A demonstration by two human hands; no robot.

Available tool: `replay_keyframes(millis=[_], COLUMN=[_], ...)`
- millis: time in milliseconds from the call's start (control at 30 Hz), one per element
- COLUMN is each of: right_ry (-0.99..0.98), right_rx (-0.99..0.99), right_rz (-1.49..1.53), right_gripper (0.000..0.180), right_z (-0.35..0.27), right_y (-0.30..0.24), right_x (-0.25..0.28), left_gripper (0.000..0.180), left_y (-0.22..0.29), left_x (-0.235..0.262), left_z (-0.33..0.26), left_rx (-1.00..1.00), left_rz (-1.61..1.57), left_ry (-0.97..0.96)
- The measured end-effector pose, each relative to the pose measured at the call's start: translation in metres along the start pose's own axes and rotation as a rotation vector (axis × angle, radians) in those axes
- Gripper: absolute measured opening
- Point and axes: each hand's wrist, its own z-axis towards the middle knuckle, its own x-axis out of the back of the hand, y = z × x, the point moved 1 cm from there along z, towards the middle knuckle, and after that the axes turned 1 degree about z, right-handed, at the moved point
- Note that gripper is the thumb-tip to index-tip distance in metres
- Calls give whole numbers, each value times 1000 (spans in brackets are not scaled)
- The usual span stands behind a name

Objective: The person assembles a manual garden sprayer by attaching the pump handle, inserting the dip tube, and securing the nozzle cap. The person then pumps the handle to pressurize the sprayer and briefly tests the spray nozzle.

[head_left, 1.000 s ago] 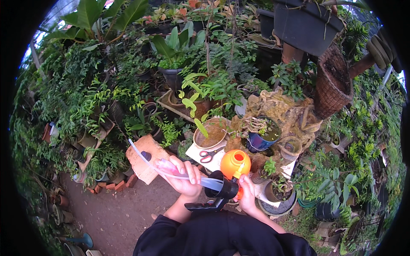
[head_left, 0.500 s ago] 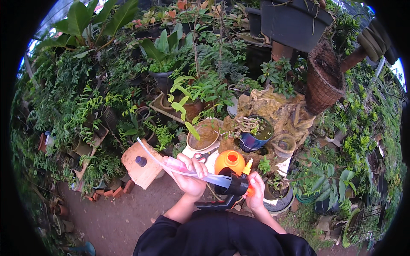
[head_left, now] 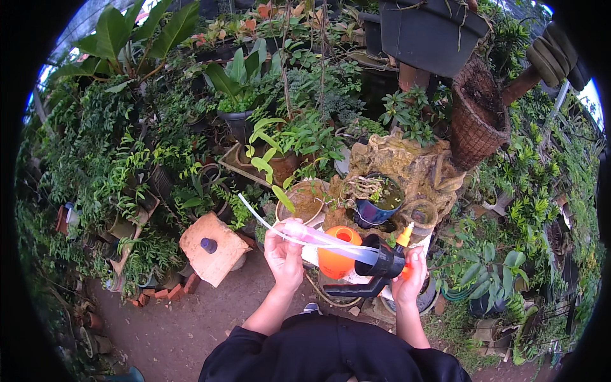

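My right hand [head_left: 410,280] grips the black pump head [head_left: 385,262] of a pressure sprayer by its orange knob. A yellow-orange nozzle [head_left: 405,234] points up from the head, and a black handle [head_left: 350,291] stretches left. From the head, a clear tapering pump tube [head_left: 350,251] and a thin white dip tube [head_left: 250,207] run left. My left hand [head_left: 284,258] is closed on a pinkish translucent piece [head_left: 312,233] by these tubes; whether it is a separate part I cannot tell. Behind them stands the round orange sprayer bottle [head_left: 334,263], partly covered.
A dark cap [head_left: 209,245] sits on a terracotta slab [head_left: 213,261] at left. Beyond the bottle are a round clay bowl [head_left: 304,202], a blue pot [head_left: 377,207] and a rough rock [head_left: 407,159]. A wicker basket [head_left: 478,121] hangs at upper right.
My right hand has brought the pump head up and to the right. My left hand has shifted slightly forward, its fingers now around the pinkish piece. The tubes now cover the bottle's front.
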Motion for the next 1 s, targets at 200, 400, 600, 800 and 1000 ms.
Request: replay_keyframes(millis=[200,400,600,800,1000], right_ry=[-48,-140,-272,-218,-263], right_rx=[105,238,256,260,308], right_rz=[14,81,77,-103,-172], right_gripper=[29,48,47,43,49], right_z=[5,24,25,27,34], right_y=[-9,-33,-47,-48,-47], right_x=[-7,-12,-19,-20,-17], left_gripper=[48,49,42,44,45], left_y=[11,16,8,5,0], left_x=[1,6,18,23,28], left_z=[4,8,2,-1,-7], left_rx=[84,177,277,317,334], left_rz=[40,117,-90,-114,-175], left_ry=[4,-88,24,60,56])
